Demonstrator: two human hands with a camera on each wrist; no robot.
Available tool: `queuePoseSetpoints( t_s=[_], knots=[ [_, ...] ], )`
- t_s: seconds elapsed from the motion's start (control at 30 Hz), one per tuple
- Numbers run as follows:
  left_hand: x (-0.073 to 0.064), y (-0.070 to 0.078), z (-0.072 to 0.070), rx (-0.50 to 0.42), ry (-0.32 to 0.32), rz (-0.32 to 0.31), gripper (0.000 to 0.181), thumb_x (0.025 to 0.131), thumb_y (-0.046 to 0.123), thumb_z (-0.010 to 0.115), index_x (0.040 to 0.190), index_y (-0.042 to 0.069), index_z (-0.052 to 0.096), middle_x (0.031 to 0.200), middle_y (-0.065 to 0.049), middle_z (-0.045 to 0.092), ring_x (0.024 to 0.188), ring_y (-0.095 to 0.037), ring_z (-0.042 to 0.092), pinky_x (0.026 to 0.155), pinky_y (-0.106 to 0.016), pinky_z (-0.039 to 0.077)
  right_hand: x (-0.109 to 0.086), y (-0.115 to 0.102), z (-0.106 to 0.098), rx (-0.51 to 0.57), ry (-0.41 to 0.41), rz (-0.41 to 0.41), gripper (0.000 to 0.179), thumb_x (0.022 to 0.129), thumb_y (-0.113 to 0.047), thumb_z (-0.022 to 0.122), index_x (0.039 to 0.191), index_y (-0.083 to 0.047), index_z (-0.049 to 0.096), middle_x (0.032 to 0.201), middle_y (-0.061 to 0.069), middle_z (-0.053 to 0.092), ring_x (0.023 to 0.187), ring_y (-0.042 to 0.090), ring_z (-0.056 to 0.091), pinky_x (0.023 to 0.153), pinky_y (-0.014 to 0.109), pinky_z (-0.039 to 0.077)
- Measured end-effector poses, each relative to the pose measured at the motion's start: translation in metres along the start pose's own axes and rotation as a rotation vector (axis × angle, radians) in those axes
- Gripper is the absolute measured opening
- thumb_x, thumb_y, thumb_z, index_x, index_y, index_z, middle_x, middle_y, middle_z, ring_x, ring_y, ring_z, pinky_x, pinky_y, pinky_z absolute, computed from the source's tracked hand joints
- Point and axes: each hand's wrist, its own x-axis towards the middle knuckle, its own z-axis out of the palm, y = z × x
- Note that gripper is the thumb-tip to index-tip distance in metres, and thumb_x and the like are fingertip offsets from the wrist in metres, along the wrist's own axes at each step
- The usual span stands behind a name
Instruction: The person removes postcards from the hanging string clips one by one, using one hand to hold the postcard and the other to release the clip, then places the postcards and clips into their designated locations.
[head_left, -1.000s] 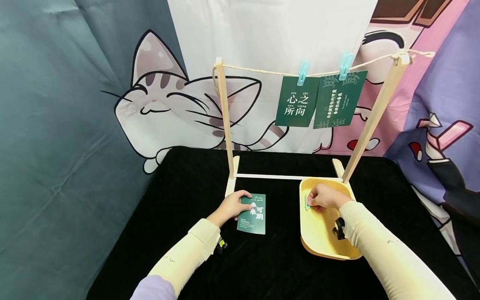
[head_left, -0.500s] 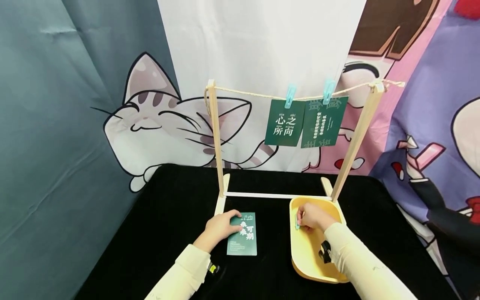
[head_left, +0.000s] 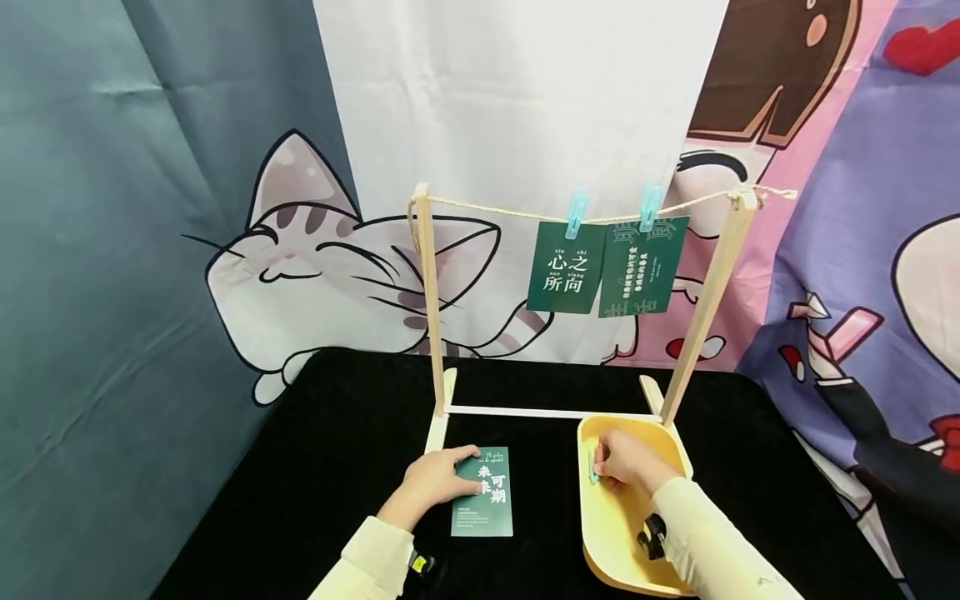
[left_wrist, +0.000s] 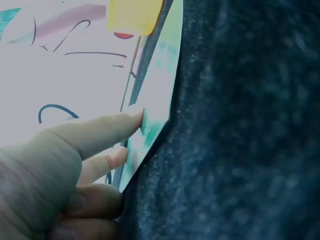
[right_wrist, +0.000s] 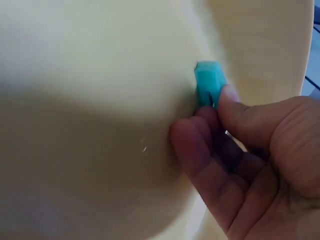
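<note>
A green card (head_left: 482,518) with white lettering lies flat on the black cloth. My left hand (head_left: 429,485) holds it by its left side, thumb across its face; the left wrist view shows the thumb (left_wrist: 107,131) on the card, the other fingers at its edge. Inside the yellow tray (head_left: 609,560), my right hand (head_left: 632,461) pinches a small light-blue clothespin (right_wrist: 209,80) between thumb and fingers. Two more green cards, one lettered large (head_left: 564,268) and one beside it (head_left: 643,268), hang from a rope (head_left: 495,212) under light-blue clothespins (head_left: 577,213).
Two wooden posts, left (head_left: 431,308) and right (head_left: 708,312), carry the rope, joined low by a white bar (head_left: 525,412). The tray stands in front of the right post's foot. A printed cloth backdrop (head_left: 510,100) hangs behind the black-covered table (head_left: 315,500).
The head view has tilted up, so everything sits lower in it. Both hands keep about the same places, the left at the card, the right in the tray with the clothespin.
</note>
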Motion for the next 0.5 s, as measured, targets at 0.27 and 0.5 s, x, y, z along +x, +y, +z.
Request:
queuePoseSetpoints(
  t_s=[0.27, 0.5],
  knots=[
    [-0.001, -0.001, 0.004, 0.028, -0.013, 0.043, 0.052, 0.083, 0.052, 0.077, 0.128, 0.031, 0.063, 0.103, -0.001, 0.073, 0.077, -0.018, 0.06, 0.061, -0.038, 0.047, -0.003, -0.016, -0.002, -0.185, 0.006, 0.003, 0.021, 0.081, 0.008, 0.066, 0.067, -0.005, 0.058, 0.054, 0.004, 0.056, 0.046, 0.014, 0.055, 0.045, 0.025, 0.048],
    [-0.004, 0.011, 0.004, 0.098, -0.041, -0.013, 0.058, 0.1, 0.04, 0.058, 0.154, 0.027, 0.039, 0.08, -0.008, 0.068, 0.063, -0.021, 0.058, 0.054, -0.041, 0.046, 0.0, -0.032, -0.01, -0.223, -0.027, 0.041, 0.015, 0.089, 0.005, 0.056, 0.076, -0.003, 0.058, 0.059, 0.006, 0.059, 0.047, 0.015, 0.06, 0.045, 0.028, 0.053]
  ],
)
